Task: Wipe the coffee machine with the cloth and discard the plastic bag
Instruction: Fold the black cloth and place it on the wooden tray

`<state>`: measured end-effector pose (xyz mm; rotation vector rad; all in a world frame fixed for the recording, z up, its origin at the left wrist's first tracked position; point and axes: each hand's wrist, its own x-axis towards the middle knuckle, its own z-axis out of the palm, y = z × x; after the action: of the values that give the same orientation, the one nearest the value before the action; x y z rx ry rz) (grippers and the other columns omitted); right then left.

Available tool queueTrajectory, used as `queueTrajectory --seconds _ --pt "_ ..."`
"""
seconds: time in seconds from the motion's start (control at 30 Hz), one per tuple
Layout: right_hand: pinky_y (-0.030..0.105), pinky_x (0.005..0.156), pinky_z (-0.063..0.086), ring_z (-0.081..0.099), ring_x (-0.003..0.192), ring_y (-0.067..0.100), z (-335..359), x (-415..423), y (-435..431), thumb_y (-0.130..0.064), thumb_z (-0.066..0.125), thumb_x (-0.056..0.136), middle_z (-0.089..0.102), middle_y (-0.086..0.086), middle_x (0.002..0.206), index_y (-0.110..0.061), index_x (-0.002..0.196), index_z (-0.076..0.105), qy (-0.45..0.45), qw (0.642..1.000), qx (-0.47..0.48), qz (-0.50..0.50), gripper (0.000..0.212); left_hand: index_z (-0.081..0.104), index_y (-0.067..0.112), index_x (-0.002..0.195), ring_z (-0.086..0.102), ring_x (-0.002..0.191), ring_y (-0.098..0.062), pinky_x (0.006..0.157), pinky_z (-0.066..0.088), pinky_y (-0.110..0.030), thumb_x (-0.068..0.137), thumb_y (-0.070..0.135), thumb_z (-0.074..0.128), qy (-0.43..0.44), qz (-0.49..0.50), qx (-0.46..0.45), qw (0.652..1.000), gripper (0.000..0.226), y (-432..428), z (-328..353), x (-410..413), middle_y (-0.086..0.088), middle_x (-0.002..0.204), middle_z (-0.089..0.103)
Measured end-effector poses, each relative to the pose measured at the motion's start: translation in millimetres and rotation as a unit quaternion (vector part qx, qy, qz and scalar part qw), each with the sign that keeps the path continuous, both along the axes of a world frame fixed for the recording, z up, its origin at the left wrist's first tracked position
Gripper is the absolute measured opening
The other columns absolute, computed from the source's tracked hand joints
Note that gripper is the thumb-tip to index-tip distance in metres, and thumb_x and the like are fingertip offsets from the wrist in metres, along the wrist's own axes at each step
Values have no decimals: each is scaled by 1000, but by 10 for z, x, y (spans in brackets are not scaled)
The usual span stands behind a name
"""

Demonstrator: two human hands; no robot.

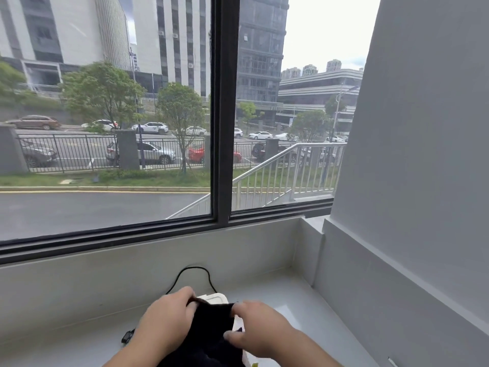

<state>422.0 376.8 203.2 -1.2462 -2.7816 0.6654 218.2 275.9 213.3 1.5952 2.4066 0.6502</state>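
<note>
A black cloth [211, 335] is stretched between both hands at the bottom centre of the head view. My left hand [166, 321] pinches its upper left corner. My right hand [259, 327] grips its right side. Under and behind the cloth sits a white coffee machine [215, 298], mostly hidden; only its rounded top rear edge and a strip on the right show. A black power cord [194, 271] loops up from the machine toward the wall. No plastic bag is visible.
The machine stands on a white counter [291, 300] below a large window [105, 128] with a dark frame. A grey wall [410, 181] and ledge close the right side. A small black plug-like object [128, 336] lies left of my left hand.
</note>
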Motion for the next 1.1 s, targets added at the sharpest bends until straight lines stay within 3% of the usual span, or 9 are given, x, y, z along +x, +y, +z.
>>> queueTrajectory --seconds 0.13,0.27,0.43,0.6,0.73,0.83,0.93,1.0,1.1 --pt "39 97 49 52 125 15 126 -59 111 -70 56 76 60 -10 130 -35 126 55 47 998 12 -37 60 57 54 90 66 73 -5 62 48 -23 102 41 53 -79 -30 53 995 19 2 267 20 18 79 72" --pt "37 94 52 59 122 15 209 -150 178 -72 57 70 64 -10 128 -36 130 53 103 993 -31 -52 70 61 44 95 59 58 -6 61 48 -31 104 37 55 -146 -32 114 982 13 32 475 31 10 72 72" --pt "29 96 53 66 113 10 300 -229 261 -56 77 80 66 -3 126 -30 140 52 190 964 -184 -12 70 64 39 96 59 64 -5 72 52 -37 106 31 56 -162 -39 175 970 15 33 736 22 14 70 69" --pt "16 89 51 71 96 5 410 -328 220 -27 80 92 78 7 111 -15 117 74 307 895 -320 42 28 67 35 97 63 70 -12 75 53 -41 107 22 56 -175 -44 197 964 20 -34 969 24 7 75 71" --pt "27 94 50 66 102 15 569 -426 178 -38 81 90 73 3 112 -19 119 69 355 889 -286 40 37 69 32 94 63 75 -14 79 53 -45 108 17 56 -188 -29 232 954 24 -141 1111 33 -1 79 72" --pt "35 110 48 63 124 15 636 -504 126 -37 79 92 68 1 130 -29 130 64 357 890 -276 71 42 70 30 93 64 78 -18 83 54 -49 108 13 54 -183 -28 239 953 27 -223 1182 28 -10 85 73" --pt "17 90 48 67 97 -2 713 -569 32 -31 70 100 75 -15 103 -35 100 75 359 885 -278 107 6 69 30 95 65 77 -15 79 53 -45 108 19 54 -150 -24 233 961 23 -288 1227 -11 -3 82 73" --pt "17 76 45 61 76 -2 728 -624 3 -27 63 104 69 -18 80 -37 78 73 377 877 -279 105 30 68 30 95 64 71 -8 71 51 -36 108 27 53 -119 -15 223 967 20 -337 1245 -56 5 76 71" --pt "18 76 48 63 81 2 782 -663 -41 -34 59 105 72 -12 86 -29 93 77 404 851 -321 100 23 65 31 95 67 74 -16 72 52 -40 106 43 51 -68 23 217 974 22 -442 1263 -154 5 76 70"
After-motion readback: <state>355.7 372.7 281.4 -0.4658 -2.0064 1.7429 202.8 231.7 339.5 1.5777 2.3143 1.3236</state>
